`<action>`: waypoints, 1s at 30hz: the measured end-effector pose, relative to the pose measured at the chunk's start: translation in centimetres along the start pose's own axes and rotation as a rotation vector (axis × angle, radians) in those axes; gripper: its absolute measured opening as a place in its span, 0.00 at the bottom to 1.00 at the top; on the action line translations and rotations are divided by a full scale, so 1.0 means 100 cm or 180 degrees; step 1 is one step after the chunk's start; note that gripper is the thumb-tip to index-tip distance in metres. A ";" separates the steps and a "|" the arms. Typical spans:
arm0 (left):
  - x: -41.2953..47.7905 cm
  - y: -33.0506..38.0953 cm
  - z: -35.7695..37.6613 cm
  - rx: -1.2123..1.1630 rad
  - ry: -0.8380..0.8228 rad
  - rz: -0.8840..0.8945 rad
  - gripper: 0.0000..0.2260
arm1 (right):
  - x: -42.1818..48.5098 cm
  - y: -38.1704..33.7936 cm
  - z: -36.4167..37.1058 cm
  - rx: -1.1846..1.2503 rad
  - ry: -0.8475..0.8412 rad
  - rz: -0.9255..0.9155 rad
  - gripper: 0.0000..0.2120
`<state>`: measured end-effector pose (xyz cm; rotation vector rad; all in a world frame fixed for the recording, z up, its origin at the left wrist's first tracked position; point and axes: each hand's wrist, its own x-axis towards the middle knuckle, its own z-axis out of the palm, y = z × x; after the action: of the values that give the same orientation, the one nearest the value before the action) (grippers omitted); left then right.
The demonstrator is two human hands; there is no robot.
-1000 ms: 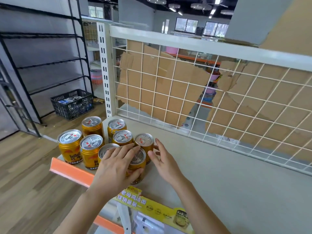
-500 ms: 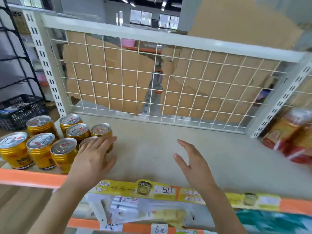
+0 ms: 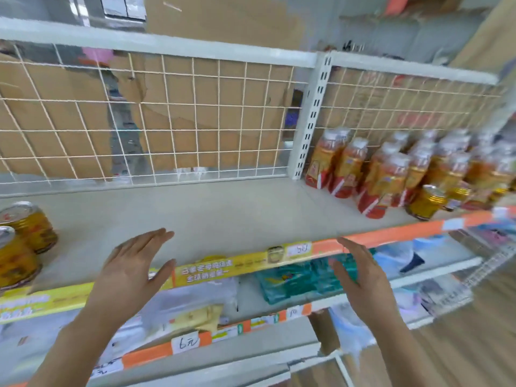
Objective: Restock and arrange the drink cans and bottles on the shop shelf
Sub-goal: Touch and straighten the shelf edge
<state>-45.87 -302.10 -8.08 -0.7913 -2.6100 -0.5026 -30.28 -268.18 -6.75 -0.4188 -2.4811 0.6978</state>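
Gold drink cans [image 3: 21,241] stand at the far left of the grey shelf [image 3: 223,208]. At the right end of the shelf stand several bottles [image 3: 396,174] with orange and red labels, and a single gold can [image 3: 425,202] sits in front of them near the edge. My left hand [image 3: 131,263] hovers open over the shelf's front edge, fingers straight, holding nothing. My right hand [image 3: 360,272] is open too, in front of the orange price rail, clear of everything.
A white wire grid [image 3: 167,121] backed with cardboard closes the shelf's rear, and a slotted upright post [image 3: 310,118] divides it. The orange and yellow price rail [image 3: 251,259] runs along the front. Lower shelves hold packaged goods [image 3: 298,277]. Wooden floor lies at the right.
The view has swung right: the cans slid to the left edge and the bottles came into sight. My left hand has left the cans; both hands moved right and are open.
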 end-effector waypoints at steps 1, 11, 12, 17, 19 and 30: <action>0.002 0.013 0.004 -0.0042 -0.0002 0.0078 0.32 | -0.007 0.011 -0.011 -0.0044 0.0043 0.0052 0.21; 0.032 0.103 0.050 -0.0320 -0.0190 0.0505 0.24 | -0.045 0.093 -0.085 -0.0065 0.0342 0.0694 0.25; 0.039 0.109 0.053 -0.0345 -0.0207 0.0535 0.24 | -0.045 0.098 -0.089 -0.0053 0.0378 0.0737 0.26; 0.083 0.133 0.077 -0.0478 -0.0281 0.0537 0.25 | -0.027 0.127 -0.101 -0.0217 0.0511 0.0929 0.19; 0.106 0.144 0.089 -0.0547 -0.0281 0.0518 0.25 | -0.010 0.138 -0.104 -0.0308 0.0525 0.0974 0.19; 0.268 0.200 0.144 -0.0956 -0.0248 0.1063 0.24 | 0.128 0.174 -0.098 -0.0405 0.0514 0.0919 0.21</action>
<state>-58.39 -268.14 -4.29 -1.3378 -2.4268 -0.7850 -32.66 -244.75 -4.07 -0.8593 -2.3422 0.5913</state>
